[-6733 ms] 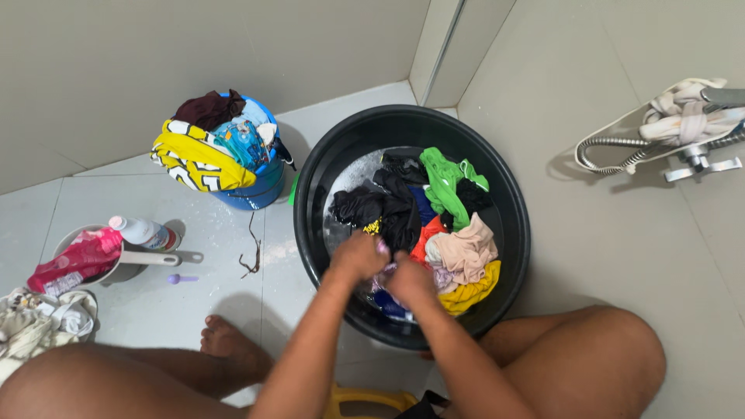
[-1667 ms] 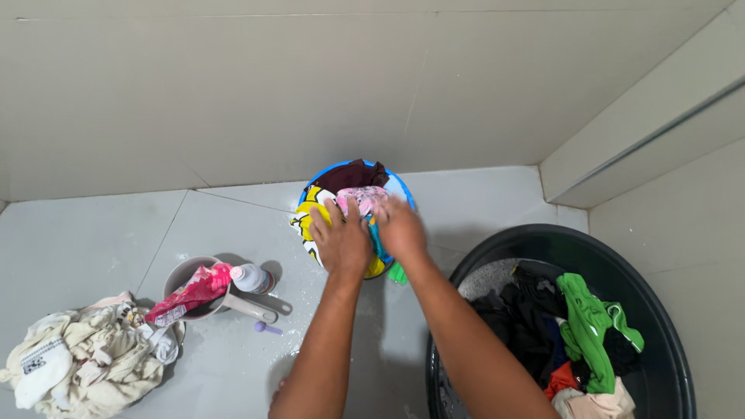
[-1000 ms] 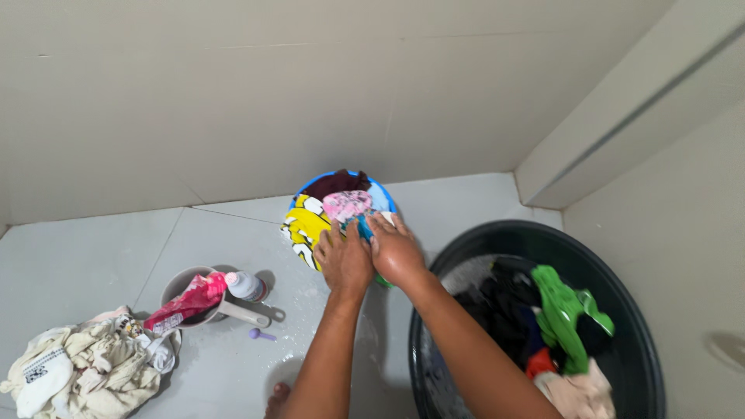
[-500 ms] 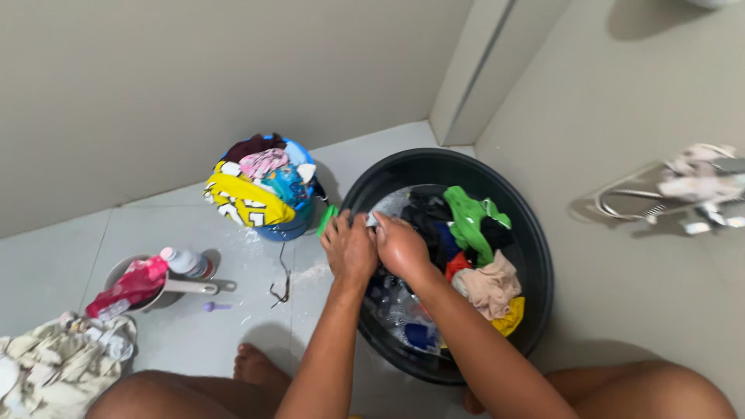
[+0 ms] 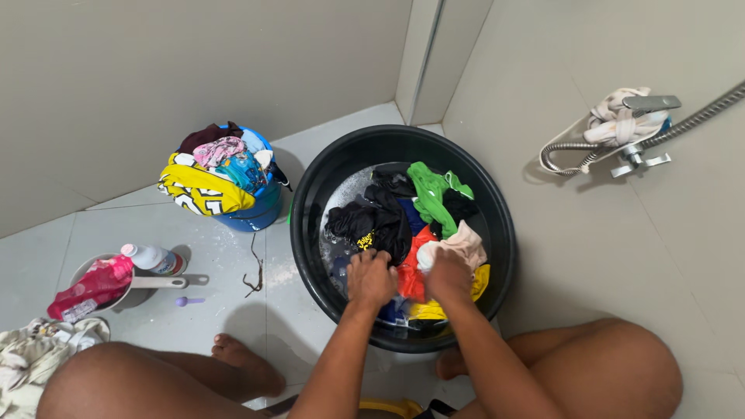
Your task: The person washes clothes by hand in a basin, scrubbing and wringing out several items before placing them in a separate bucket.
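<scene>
A big black tub (image 5: 310,182) stands on the tiled floor, holding soapy water and wet clothes: black (image 5: 372,221), green (image 5: 431,186), red (image 5: 410,271), yellow and pale pink pieces. My left hand (image 5: 371,278) is down in the tub, fingers closed among the black and red clothes near the front. My right hand (image 5: 448,273) is beside it, closed on the pale pink cloth (image 5: 466,244). A blue bucket (image 5: 260,209) heaped with wrung clothes, a yellow one and a pink one (image 5: 220,149) on top, stands left of the tub.
A small bowl (image 5: 132,283) with a pink pouch (image 5: 89,289) and a white bottle (image 5: 155,258) sits at the left. A pile of pale cloth (image 5: 31,353) lies at the lower left. A shower hose with a cloth (image 5: 621,124) hangs on the right wall. My knees and foot flank the tub.
My hands laid the pink piece on the blue bucket's heap, then swung back right and went down into the black tub among the wet clothes.
</scene>
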